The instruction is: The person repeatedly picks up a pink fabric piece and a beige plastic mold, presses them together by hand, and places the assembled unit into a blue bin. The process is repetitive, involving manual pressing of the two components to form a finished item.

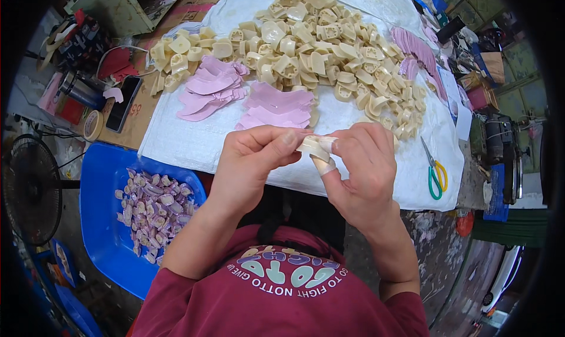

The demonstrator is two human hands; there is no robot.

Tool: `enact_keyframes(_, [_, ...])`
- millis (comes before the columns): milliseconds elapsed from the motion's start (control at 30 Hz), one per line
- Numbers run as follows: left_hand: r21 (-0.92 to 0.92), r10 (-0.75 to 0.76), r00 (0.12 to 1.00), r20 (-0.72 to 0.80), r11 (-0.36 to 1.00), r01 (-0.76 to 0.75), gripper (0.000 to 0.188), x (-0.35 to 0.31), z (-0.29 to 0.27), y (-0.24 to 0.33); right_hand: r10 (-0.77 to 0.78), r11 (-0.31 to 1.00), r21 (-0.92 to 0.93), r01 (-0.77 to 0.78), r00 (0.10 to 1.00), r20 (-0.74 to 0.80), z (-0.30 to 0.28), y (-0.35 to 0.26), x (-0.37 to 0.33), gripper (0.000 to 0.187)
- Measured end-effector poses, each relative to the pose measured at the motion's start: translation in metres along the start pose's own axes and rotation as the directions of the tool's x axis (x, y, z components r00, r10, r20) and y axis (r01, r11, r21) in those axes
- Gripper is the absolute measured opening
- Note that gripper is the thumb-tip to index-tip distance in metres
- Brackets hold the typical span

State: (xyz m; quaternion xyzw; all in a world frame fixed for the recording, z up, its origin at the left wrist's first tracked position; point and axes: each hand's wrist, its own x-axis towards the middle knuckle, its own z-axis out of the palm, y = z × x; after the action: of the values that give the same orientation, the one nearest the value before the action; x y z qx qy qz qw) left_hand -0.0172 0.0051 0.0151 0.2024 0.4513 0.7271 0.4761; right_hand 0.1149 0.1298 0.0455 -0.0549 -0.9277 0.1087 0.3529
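Both my hands meet over the near edge of the white-covered table. A small cream plastic shoe heel [315, 149] is pinched between thumb and fingers of my right hand [368, 169], whose thumb and a finger have whitish tape on them. My left hand [252, 163] is closed, thumb against forefinger, at the left end of the heel; a bit of pink seems to show at its fingertips, too small to make out. Just beyond lie a stack of pink cut pieces [278, 106] and another pink stack [212, 89] to its left.
A large pile of cream heels [318, 43] covers the far table. More pink pieces [419, 52] fan out at the right. Scissors [434, 171] with green and yellow handles lie near the right edge. A blue basin [106, 219] holds purple-pink covered heels [154, 210]. A phone [123, 104] lies left.
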Motion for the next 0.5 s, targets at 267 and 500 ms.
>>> enact_keyframes(267, [0.296, -0.095, 0.995, -0.007, 0.951, 0.093, 0.032, -0.001, 0.0, -0.011, 0.076, 0.995, -0.085, -0.06, 0.978, 0.194, 0.007, -0.003, -0.001, 0.021])
enact_keyframes(500, [0.239, -0.147, 0.965, 0.218, 0.967, 0.093, 0.02, 0.019, -0.019, 0.0, -0.008, 0.994, 0.112, -0.001, 0.996, 0.086, 0.002, 0.012, -0.011, 0.02])
